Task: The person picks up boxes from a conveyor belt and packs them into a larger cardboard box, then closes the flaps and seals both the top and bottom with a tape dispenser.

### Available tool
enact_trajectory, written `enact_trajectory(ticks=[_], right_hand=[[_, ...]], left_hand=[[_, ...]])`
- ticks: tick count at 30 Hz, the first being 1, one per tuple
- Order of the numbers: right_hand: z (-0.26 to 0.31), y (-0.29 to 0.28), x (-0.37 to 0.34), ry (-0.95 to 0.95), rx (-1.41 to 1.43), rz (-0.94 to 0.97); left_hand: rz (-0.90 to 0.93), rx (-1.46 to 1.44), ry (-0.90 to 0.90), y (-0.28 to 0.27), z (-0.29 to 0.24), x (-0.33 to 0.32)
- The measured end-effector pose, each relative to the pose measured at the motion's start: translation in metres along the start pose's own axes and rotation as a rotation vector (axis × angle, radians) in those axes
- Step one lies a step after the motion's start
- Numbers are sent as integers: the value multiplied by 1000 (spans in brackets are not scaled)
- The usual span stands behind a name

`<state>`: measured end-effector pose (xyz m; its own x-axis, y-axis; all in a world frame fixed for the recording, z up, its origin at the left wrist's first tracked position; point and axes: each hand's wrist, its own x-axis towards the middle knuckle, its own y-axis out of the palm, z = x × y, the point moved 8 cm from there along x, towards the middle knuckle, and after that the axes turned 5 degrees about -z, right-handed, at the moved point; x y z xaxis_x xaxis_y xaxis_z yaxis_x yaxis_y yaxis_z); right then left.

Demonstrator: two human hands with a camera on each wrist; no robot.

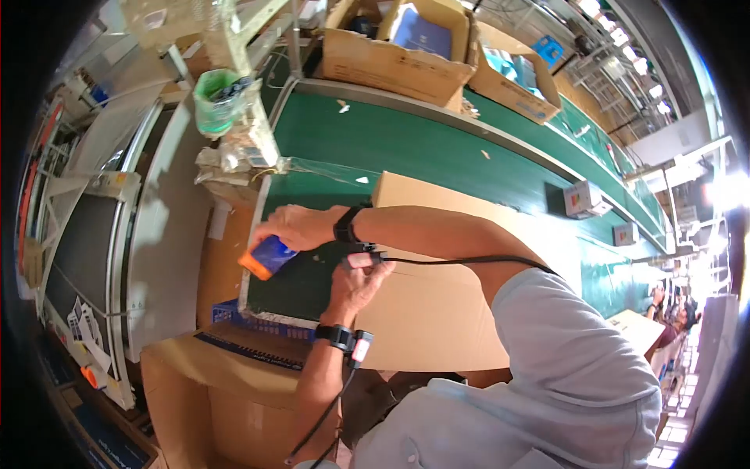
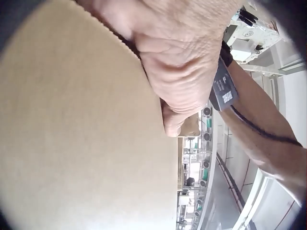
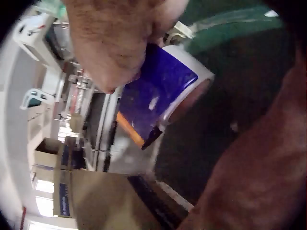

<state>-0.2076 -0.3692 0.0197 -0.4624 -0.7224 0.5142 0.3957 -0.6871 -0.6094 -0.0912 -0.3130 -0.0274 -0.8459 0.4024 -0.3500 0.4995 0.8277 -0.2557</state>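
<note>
My right hand [image 1: 295, 227] grips a blue and orange tape dispenser [image 1: 272, 254] over the near left end of the green bench. The right wrist view shows the dispenser's blue side [image 3: 160, 79] below my right hand [image 3: 112, 43]; its fingertips are partly hidden. A large brown cardboard box [image 1: 430, 320] lies at the bench, and my left hand [image 1: 355, 291] is at its left edge. Seen from the left wrist, my left hand [image 2: 180, 62] holds the edge of the cardboard [image 2: 91, 129], some fingers hidden behind it.
An open carton [image 1: 176, 371] and a blue crate [image 1: 226, 311] stand below the bench end. Filled cartons [image 1: 398, 69] line the far side. A green-lined bin [image 1: 219, 113] hangs at the upper left. Small boxes [image 1: 582, 199] sit farther along the green surface [image 1: 328, 133].
</note>
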Motion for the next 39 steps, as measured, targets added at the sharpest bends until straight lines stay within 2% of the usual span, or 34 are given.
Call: enact_trajectory(ticks=[1,2,3,4,5,7,8,10,12,13,14,19,22,25,28,29,31,33,36,37,39], right_hand=[[1,-17,0,145,-34,-14],[4,-35,0,289,-70,-32],[20,-70,-9,389,-25,-136],[32,-101,-23,460,-5,-236],[48,-135,-39,618,57,-264],[103,-193,-76,793,104,-219],[132,-213,-96,719,-56,-212],[178,-229,-133,746,-139,-133],[206,-220,-176,843,-147,-56],[216,-211,-193,811,-182,-42],[223,-202,-206,808,-159,-50],[222,-185,-221,752,-252,-102],[207,-172,-242,767,-425,14],[208,-173,-251,627,-482,-30],[206,-172,-271,658,-496,13],[205,-171,-276,623,-488,-29],[205,-171,-287,579,-490,-69],[209,-174,-290,559,-480,-96],[208,-173,-293,560,-460,-101],[208,-172,-293,559,-462,-95],[209,-172,-291,563,-463,-80]], left_hand=[[-138,27,125,0,16,8],[-184,5,183,0,16,9],[-229,-13,242,0,16,11],[-182,-77,232,-7,-7,3],[-137,-158,110,-10,-21,-6],[-129,-107,129,-9,-24,-2],[-125,-83,130,-9,-20,-2],[-152,-37,187,-6,-12,2],[-165,19,221,-5,-8,4],[-174,-8,299,-5,-11,4],[-166,-31,282,-4,-13,3],[-128,-87,254,-3,-24,-5],[-143,-48,273,-2,-20,-4],[-196,127,369,-1,-11,2],[-584,800,737,-13,-88,-44],[-594,674,781,-13,-101,-54],[-480,112,489,-5,-85,-54],[-344,-475,147,26,-58,-54],[62,-706,-225,71,-43,-47],[40,-719,-198,72,-60,-52],[-16,-575,-116,68,-62,-45]])
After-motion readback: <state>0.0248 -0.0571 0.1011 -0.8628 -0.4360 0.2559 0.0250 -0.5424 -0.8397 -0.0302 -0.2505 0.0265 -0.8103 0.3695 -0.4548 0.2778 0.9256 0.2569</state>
